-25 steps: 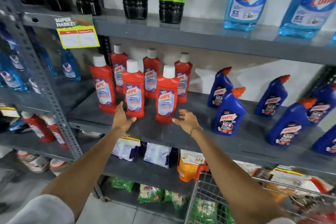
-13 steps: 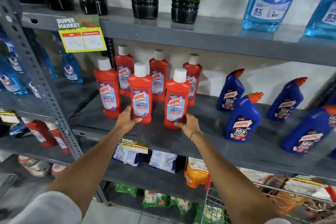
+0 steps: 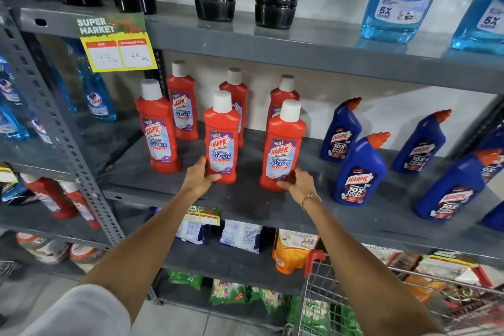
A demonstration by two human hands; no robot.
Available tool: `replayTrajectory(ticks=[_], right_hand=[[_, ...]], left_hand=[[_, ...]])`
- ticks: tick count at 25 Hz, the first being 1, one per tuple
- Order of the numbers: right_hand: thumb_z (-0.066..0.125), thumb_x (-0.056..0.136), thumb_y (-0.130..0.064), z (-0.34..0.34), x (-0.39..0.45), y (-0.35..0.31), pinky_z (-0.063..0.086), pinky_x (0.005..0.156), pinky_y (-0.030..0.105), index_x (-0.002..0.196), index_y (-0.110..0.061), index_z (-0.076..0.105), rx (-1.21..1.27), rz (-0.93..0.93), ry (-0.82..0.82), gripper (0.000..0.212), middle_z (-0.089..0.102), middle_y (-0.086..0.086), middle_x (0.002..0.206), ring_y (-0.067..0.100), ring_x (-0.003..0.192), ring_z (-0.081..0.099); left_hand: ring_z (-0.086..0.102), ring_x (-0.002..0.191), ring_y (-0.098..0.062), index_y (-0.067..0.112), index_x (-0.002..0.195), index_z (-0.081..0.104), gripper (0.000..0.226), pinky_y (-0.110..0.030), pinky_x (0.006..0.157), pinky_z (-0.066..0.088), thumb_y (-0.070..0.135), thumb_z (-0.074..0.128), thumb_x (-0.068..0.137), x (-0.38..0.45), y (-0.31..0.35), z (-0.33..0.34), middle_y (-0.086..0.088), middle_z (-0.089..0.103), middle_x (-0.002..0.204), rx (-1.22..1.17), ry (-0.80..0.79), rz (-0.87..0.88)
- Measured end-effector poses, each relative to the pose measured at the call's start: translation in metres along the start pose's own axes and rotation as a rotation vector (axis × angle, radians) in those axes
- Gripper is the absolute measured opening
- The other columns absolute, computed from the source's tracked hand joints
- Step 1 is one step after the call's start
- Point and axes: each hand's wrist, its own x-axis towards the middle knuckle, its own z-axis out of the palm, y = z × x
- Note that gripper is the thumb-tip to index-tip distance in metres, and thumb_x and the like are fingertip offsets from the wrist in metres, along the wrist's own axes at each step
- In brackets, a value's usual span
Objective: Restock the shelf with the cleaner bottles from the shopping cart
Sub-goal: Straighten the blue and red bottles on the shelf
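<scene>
Both hands on red cleaner bottles, front row of the grey shelf [image 3: 245, 207]. Left hand [image 3: 200, 179] wraps the base of the middle red bottle [image 3: 222, 142], thumb across its lower front. Right hand [image 3: 298, 181] grips the base of the right red bottle [image 3: 283, 147]. Both bottles upright, bases on the shelf, labels facing out. A third red bottle [image 3: 158, 128] stands to the left, untouched; three more in a row behind. Blue bottles [image 3: 360, 172] stand to the right on the same shelf. Shopping cart [image 3: 313, 262] at lower right, contents too blurred to tell.
</scene>
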Motion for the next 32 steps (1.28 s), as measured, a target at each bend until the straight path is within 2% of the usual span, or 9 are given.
replayTrajectory(ticks=[13,18,20,23,24,26,28,30,32], right_hand=[[0.079,0.070,-0.013,0.002,0.002,0.003,0.047,0.101,0.038,0.119,-0.004,0.057,0.035,-0.018,-0.055,0.054,0.064,0.014,0.122,0.026,0.111,0.060],[0.077,0.074,-0.018,0.004,-0.009,0.006,0.046,0.102,0.039,0.124,-0.005,0.049,0.082,0.011,-0.087,0.060,0.060,0.009,0.126,0.024,0.114,0.057],[0.074,0.077,-0.017,0.005,-0.028,0.020,0.049,0.094,0.031,0.120,-0.007,0.051,0.141,0.040,0.019,0.050,0.063,0.007,0.115,0.018,0.103,0.060],[0.067,0.083,-0.016,-0.001,-0.060,0.049,0.050,0.073,0.018,0.094,-0.010,0.062,0.099,-0.036,0.327,0.013,0.066,0.000,0.082,0.015,0.075,0.062],[0.066,0.083,-0.016,-0.008,-0.069,0.058,0.043,0.065,0.010,0.087,-0.010,0.063,0.089,-0.061,0.409,0.008,0.066,0.000,0.076,0.017,0.070,0.062],[0.066,0.083,-0.015,-0.027,-0.081,0.074,0.035,0.059,0.006,0.082,-0.010,0.063,0.105,-0.081,0.547,0.006,0.066,0.002,0.072,0.022,0.067,0.063],[0.065,0.084,-0.015,-0.049,-0.088,0.086,0.039,0.065,0.017,0.082,-0.011,0.062,0.153,-0.056,0.673,0.005,0.068,0.007,0.078,0.025,0.073,0.063],[0.062,0.086,-0.012,-0.072,-0.089,0.095,0.044,0.065,0.025,0.085,-0.010,0.059,0.212,-0.022,0.745,0.004,0.066,0.010,0.086,0.026,0.079,0.062],[0.064,0.084,-0.009,-0.092,-0.081,0.098,0.053,0.076,0.035,0.094,-0.006,0.056,0.255,0.033,0.719,0.012,0.061,0.013,0.096,0.023,0.086,0.059]], left_hand=[[0.051,0.124,-0.032,0.003,0.130,0.040,0.057,-0.049,0.107,0.040,0.010,0.069,0.080,0.001,0.004,-0.005,-0.017,0.054,0.134,0.027,-0.032,0.001],[0.051,0.125,-0.032,0.005,0.132,0.038,0.053,-0.049,0.107,0.041,0.014,0.063,0.086,-0.004,-0.003,-0.003,-0.016,0.054,0.135,0.032,-0.048,0.003],[0.052,0.124,-0.032,0.004,0.131,0.040,0.049,-0.047,0.107,0.041,0.013,0.060,0.088,-0.008,-0.010,-0.001,-0.017,0.055,0.134,0.060,-0.044,0.007],[0.052,0.121,-0.034,0.000,0.128,0.043,0.047,-0.044,0.105,0.041,0.010,0.061,0.086,-0.014,-0.016,0.004,-0.021,0.055,0.131,0.079,0.035,0.003],[0.053,0.117,-0.035,-0.002,0.122,0.047,0.042,-0.042,0.101,0.042,0.010,0.063,0.085,-0.018,-0.015,0.008,-0.023,0.056,0.125,0.096,0.112,0.008],[0.052,0.098,-0.032,0.000,0.099,0.053,0.024,-0.040,0.090,0.044,0.012,0.066,0.082,-0.034,-0.011,0.020,-0.025,0.056,0.107,0.082,0.331,0.043],[0.050,0.077,-0.026,0.006,0.081,0.050,0.017,-0.028,0.075,0.045,0.010,0.066,0.082,-0.056,-0.001,0.039,-0.023,0.056,0.089,-0.023,0.428,0.132],[0.050,0.066,-0.025,0.008,0.075,0.048,0.021,-0.018,0.061,0.037,0.012,0.067,0.082,-0.074,0.011,0.065,-0.017,0.056,0.076,-0.021,0.362,0.237],[0.052,0.068,-0.022,0.010,0.079,0.051,0.019,-0.023,0.062,0.039,0.021,0.066,0.083,-0.082,0.027,0.088,-0.008,0.057,0.077,0.059,0.218,0.332]])
